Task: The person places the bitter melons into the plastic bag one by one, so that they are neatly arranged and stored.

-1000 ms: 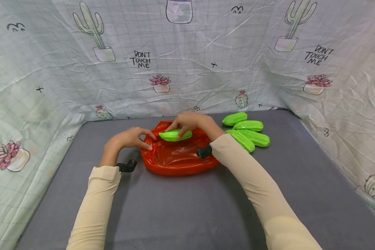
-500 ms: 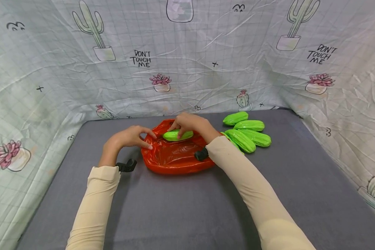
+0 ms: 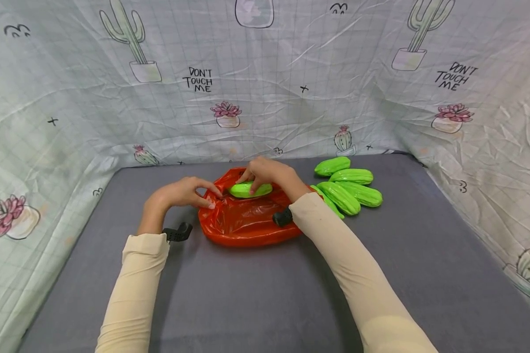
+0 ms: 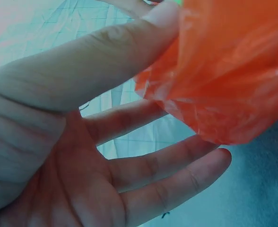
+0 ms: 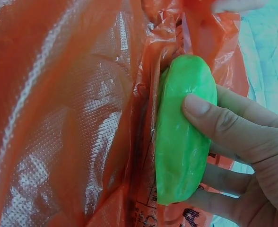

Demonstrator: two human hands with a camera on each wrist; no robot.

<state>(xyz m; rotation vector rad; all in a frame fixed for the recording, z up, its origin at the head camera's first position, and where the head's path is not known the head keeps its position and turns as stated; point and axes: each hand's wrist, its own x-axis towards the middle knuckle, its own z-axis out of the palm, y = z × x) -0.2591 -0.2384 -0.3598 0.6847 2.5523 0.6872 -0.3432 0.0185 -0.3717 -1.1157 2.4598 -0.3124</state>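
Observation:
A red plastic bag (image 3: 247, 238) lies spread on the table with its mouth wide. My left hand (image 3: 181, 193) holds the bag's left rim; in the left wrist view the thumb (image 4: 129, 52) lies on one side of the film and fingers reach behind it. My right hand (image 3: 269, 172) grips a glossy, ridged green cucumber (image 3: 249, 190) over the back part of the bag's mouth. Seen from the right wrist, the thumb presses the cucumber (image 5: 184, 137) from one side, with the other fingers behind it. Its underside is hidden there.
Several more green cucumbers (image 3: 340, 197) lie in a loose cluster right of the bag, one partly hidden by the right sleeve. The grey table (image 3: 256, 299) meets a cactus-print curtain (image 3: 269, 113) at the back and sides.
My right hand has moved the cucumber slightly right and down toward the bag's mouth, and the right forearm has shifted left. The left hand stays on the rim.

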